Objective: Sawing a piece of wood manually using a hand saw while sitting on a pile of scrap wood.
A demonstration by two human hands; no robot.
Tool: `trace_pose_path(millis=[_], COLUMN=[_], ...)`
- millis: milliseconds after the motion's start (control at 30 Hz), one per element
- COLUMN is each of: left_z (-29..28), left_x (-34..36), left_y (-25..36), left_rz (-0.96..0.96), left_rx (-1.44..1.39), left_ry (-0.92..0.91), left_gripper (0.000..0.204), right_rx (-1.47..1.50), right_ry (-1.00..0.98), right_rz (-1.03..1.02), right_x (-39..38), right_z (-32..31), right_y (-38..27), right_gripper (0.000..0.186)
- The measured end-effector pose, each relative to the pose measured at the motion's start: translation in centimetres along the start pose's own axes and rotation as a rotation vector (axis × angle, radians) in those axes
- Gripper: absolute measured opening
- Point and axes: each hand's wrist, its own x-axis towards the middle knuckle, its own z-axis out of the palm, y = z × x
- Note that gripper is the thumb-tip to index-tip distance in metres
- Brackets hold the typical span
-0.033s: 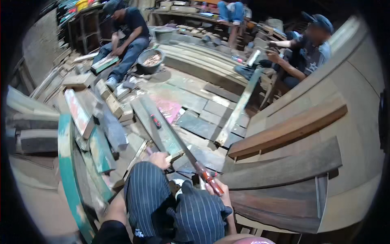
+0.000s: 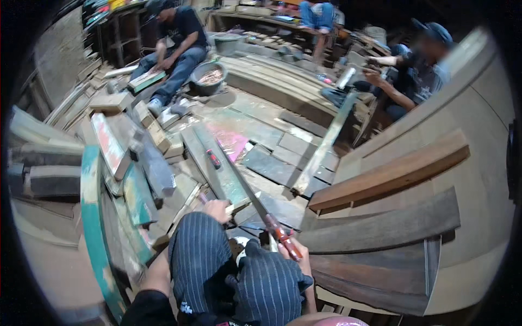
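Note:
My right hand is closed around the reddish-brown handle of a long-bladed tool. Its narrow grey blade slants away from me to the far left, over a board with worn green paint. In front of my left knee, my left hand is closed beside the near end of that board. A pale bit of wood shows at its right side and a thin purple piece at its left. What its fingers grip is hidden. A small red and black object lies on the board.
Loose timber, some green-painted, is piled at my left. Dark brown planks lie at my right. A pale-green beam lies ahead. One person sits far left beside a bucket of shavings; another sits far right.
The whole view has shifted slightly, with the surroundings now a little further right and lower. Both hands keep nearly the same pose, and the long-bladed tool stays in my right hand.

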Motion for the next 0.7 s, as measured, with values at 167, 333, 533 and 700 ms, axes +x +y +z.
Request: trace_pose_path(millis=[167,333,533,700], left_z=[1.7,1.1,0.8,0.4], left_x=[0.6,0.1,0.0,0.4], left_y=[-1.3,-1.8,-1.5,-0.5], left_rz=[0.095,0.056,0.041,0.054], left_rx=[-0.001,0.021,0.03,0.022], left_ry=[0.041,-0.042,-0.059,-0.058], left_gripper=[0.035,0.041,0.038,0.041], right_rx=[-0.041,-0.039,-0.046,-0.02], right_ry=[0.062,0.063,0.04,0.038], right_rz=[-0.03,-0.03,-0.038,-0.006], right_x=[0.1,0.0,0.1,0.2], right_z=[0.3,0.8,0.5,0.0], right_y=[0.6,0.5,0.0,0.8], right_gripper=[0.014,0.015,0.017,0.017])
